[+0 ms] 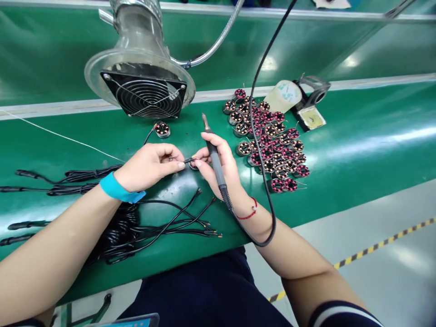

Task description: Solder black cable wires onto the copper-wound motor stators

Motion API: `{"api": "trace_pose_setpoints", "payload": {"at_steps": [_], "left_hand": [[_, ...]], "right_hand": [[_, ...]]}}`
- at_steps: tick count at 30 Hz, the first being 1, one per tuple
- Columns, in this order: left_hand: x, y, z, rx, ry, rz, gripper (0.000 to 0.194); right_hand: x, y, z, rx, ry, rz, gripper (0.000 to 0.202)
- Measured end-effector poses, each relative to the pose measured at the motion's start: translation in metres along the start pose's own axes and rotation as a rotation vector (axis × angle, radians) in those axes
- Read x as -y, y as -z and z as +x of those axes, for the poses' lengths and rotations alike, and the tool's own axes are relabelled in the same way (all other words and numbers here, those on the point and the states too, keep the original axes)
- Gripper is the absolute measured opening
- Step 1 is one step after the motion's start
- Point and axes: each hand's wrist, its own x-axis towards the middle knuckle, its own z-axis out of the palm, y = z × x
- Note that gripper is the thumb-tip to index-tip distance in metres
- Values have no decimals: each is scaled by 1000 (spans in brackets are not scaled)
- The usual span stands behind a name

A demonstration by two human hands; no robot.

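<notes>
My left hand (151,165), with a blue band at the wrist, pinches the end of a black cable (188,160) between thumb and forefinger. A soldering iron (215,165) lies across my right hand (226,170), its tip pointing up and away. The right thumb and fingertips meet at the cable's end, beside a small wound motor stator (193,166) mostly hidden by the fingers. Thin solder wire (68,136) runs from the left edge toward my left hand. Beyond the hands stands another stator (163,130) with a cable joined to it.
Black cables (122,231) with stripped ends lie bundled at front left. Several red and copper stators (272,145) stand grouped on the right, near a soldering stand (311,119) and a tape roll (284,96). A fume extractor fan (150,95) hangs low; the iron's cord (254,104) loops overhead.
</notes>
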Motion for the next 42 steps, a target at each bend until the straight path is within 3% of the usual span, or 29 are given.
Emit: {"api": "trace_pose_setpoints", "payload": {"at_steps": [9, 16, 19, 22, 25, 30, 33, 39, 42], "left_hand": [[0, -10, 1, -65, -45, -360, 13], [0, -13, -3, -50, -206, -193, 10], [-1, -15, -3, -57, -210, -193, 14], [-1, -15, -3, -23, -194, -195, 16], [-1, -11, -5, 22, -179, -55, 17], [-7, -8, -7, 203, -2, -85, 22], [-6, -8, -4, 130, 19, -78, 20], [8, -6, 11, -17, 63, 64, 20], [9, -5, 14, -51, 62, 68, 20]], "right_hand": [[1, -4, 2, 61, -159, 258, 43], [-2, -6, -1, 48, -149, 222, 52], [-3, -6, -1, 71, -131, 159, 53], [-2, -6, -1, 99, -104, 125, 50], [-1, -6, -2, 88, -72, 68, 45], [-4, -7, -6, 56, 12, -123, 40], [-4, -6, -6, 59, 30, -198, 41], [18, 15, -11, -39, 30, -412, 38], [27, 21, -23, -117, 99, -513, 31]]}}
